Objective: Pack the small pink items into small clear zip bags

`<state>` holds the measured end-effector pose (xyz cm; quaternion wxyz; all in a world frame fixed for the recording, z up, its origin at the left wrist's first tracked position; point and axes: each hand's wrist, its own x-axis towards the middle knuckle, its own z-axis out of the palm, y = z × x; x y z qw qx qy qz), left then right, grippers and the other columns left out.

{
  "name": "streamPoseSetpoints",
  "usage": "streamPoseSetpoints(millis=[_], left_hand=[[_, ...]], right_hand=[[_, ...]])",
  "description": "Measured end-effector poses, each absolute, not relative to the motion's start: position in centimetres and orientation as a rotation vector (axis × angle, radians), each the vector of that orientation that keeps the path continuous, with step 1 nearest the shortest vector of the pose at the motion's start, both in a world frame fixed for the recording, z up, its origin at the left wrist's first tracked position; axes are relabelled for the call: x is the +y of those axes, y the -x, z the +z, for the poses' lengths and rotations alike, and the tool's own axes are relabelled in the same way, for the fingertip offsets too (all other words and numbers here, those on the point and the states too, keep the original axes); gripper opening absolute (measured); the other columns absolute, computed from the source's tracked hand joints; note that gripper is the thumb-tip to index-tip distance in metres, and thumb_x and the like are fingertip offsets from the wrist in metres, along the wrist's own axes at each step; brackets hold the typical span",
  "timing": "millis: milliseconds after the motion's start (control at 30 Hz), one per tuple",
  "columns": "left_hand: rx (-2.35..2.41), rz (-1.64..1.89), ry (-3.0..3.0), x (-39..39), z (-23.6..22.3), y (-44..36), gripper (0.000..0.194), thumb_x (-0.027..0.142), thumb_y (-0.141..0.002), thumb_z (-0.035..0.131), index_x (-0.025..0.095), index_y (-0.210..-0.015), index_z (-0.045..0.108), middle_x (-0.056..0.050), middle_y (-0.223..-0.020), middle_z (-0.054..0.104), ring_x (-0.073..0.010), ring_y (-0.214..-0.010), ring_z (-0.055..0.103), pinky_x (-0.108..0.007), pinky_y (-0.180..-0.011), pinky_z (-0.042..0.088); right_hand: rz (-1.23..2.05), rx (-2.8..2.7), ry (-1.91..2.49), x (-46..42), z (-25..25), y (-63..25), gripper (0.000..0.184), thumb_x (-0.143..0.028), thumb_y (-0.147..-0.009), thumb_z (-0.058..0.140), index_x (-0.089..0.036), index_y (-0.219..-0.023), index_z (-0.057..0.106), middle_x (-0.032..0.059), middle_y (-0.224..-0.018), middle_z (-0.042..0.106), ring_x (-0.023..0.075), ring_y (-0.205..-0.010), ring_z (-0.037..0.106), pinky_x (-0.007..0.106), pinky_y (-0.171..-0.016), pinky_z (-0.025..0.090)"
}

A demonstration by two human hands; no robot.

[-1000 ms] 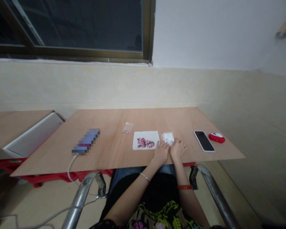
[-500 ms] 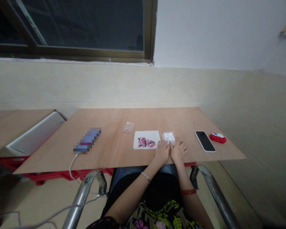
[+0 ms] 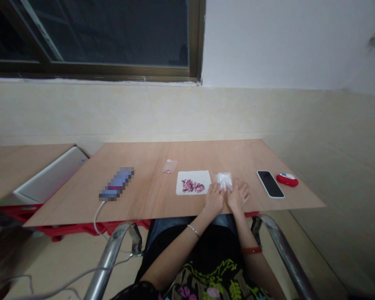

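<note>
My left hand (image 3: pixel 214 200) lies flat on the table, its fingertips at the lower left corner of a clear plastic bag (image 3: pixel 224 180) holding something white. My right hand (image 3: pixel 238 196) rests beside it with fingers spread, close to the bag's lower right side. Neither hand lifts the bag. To the left of the bag, a white paper sheet (image 3: pixel 193 182) carries a heap of pink and dark beads (image 3: pixel 193 186). A smaller empty-looking plastic bag (image 3: pixel 169 166) lies further back.
The light wooden tabletop (image 3: pixel 175 156) ends close to my body. A black smartphone (image 3: pixel 270 183) and a red-and-white object (image 3: pixel 286 180) lie to the right. A pixelated device (image 3: pixel 116 183) with a white cable (image 3: pixel 96 218) lies left. Metal chair arms flank me.
The view has drifted slightly, shifting the table scene a little to the right. Both hands stay at the bag, and the right hand's fingers look more widely spread.
</note>
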<state>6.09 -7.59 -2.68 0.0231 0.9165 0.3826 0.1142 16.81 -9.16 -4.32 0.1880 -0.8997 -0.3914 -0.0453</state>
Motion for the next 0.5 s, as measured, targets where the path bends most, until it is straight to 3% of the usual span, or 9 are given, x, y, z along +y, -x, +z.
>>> streamPoseSetpoints(millis=[333,500], left_hand=[[1.118,0.295,-2.848,-7.4,-2.9,-6.5,0.042,0.015,-0.088,0.029,0.009,-0.126,0.045,-0.012,-0.136,0.044,-0.0209,-0.13,0.032,-0.043,-0.11,0.015],[1.105,0.282,-2.829,-7.2,-2.8,-6.4,0.044,0.013,-0.087,0.027,0.007,-0.127,0.044,-0.015,-0.133,0.046,-0.0218,-0.127,0.036,-0.046,-0.11,0.015]], right_hand=[[-0.237,-1.172,2.502,-8.7,-4.9,-17.0,0.051,-0.029,-0.092,0.026,-0.016,-0.142,0.024,0.0208,-0.145,0.024,0.0316,-0.135,0.017,0.049,-0.103,0.017],[-0.133,-1.389,2.408,-7.2,-3.5,-17.5,0.051,-0.02,-0.09,0.025,-0.011,-0.141,0.025,0.0162,-0.146,0.024,0.0268,-0.136,0.015,0.043,-0.107,0.014]])
